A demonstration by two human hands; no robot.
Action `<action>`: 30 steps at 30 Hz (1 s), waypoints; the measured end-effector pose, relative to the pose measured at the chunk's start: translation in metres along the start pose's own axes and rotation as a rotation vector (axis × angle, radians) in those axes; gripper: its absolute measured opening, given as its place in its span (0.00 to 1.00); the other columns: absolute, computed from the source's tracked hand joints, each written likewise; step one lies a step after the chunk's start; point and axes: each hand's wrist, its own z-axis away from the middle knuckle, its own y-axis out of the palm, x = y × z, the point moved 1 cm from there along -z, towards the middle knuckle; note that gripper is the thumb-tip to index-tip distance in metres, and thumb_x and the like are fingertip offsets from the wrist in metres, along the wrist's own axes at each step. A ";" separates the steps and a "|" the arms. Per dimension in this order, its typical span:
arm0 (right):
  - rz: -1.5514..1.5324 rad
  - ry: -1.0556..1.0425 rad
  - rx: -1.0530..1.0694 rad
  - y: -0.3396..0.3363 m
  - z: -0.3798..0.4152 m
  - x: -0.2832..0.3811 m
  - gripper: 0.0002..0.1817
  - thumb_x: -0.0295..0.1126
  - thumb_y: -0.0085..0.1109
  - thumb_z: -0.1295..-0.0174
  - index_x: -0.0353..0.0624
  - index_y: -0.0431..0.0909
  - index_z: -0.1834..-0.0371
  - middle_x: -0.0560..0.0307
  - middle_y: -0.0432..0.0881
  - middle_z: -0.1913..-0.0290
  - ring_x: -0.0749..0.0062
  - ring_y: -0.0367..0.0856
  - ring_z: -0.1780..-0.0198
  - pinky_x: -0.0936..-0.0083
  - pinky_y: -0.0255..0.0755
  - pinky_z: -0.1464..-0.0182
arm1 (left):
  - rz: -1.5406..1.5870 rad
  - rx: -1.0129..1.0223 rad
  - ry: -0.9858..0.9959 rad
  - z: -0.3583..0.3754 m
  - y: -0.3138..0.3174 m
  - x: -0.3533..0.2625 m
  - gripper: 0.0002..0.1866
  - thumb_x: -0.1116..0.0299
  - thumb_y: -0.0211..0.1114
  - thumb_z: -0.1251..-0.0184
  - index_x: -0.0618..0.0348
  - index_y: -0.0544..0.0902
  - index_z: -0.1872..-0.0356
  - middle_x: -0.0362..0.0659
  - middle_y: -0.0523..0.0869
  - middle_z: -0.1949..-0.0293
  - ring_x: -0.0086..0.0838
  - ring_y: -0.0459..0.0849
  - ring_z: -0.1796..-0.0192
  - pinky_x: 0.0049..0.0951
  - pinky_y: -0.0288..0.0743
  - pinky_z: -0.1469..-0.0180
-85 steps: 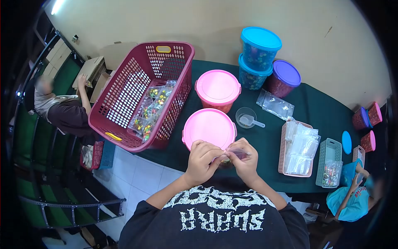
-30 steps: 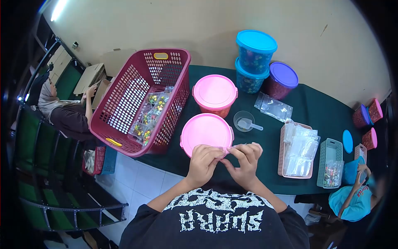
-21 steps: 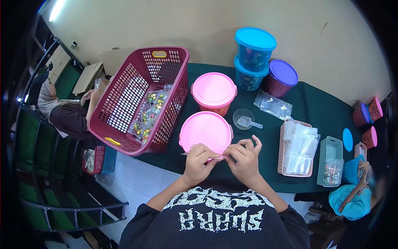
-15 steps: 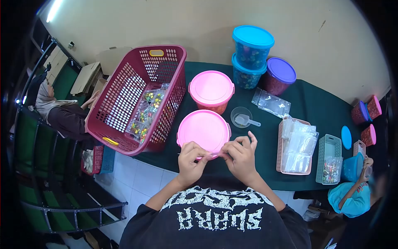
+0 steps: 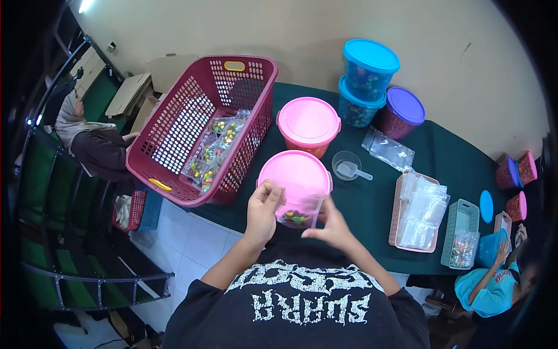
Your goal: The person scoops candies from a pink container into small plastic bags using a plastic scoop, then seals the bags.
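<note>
A clear plastic bag [image 5: 300, 215] with small green, yellow and dark pieces at its bottom hangs in front of the nearer pink-lidded tub [image 5: 294, 177]. My left hand [image 5: 265, 210] pinches the bag's left side between thumb and fingertips. Beside the bag's right edge, my right hand [image 5: 330, 224] has its thumb spread from its fingers, which are partly behind the bag. A second pink-lidded tub [image 5: 308, 122] stands just behind. To its right is a clear cup [image 5: 345, 158] with a white scoop [image 5: 356, 171] in it.
A maroon basket [image 5: 264, 110] at left holds filled bags [image 5: 218, 148]. Blue-lidded tubs [image 5: 371, 55], a purple-lidded tub [image 5: 405, 106], loose bags [image 5: 388, 149], a pink tray of bags [image 5: 419, 212] and a grey-green basket [image 5: 463, 215] stand right. People are at far left [image 5: 96, 145] and far right [image 5: 488, 291].
The filled bag now shows between my hands. My right hand has turned and opened its thumb away from its fingers. The camera view has shifted slightly.
</note>
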 end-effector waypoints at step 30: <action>-0.706 -0.026 -0.347 0.167 -0.190 0.093 0.17 0.42 0.51 0.30 0.40 0.72 0.48 0.66 0.70 0.82 0.87 0.61 0.87 0.88 0.55 0.82 | -0.113 0.203 -0.163 -0.077 -0.267 -0.162 0.21 0.63 0.51 0.28 0.62 0.65 0.38 0.49 0.78 0.50 0.31 0.80 0.50 0.33 0.73 0.45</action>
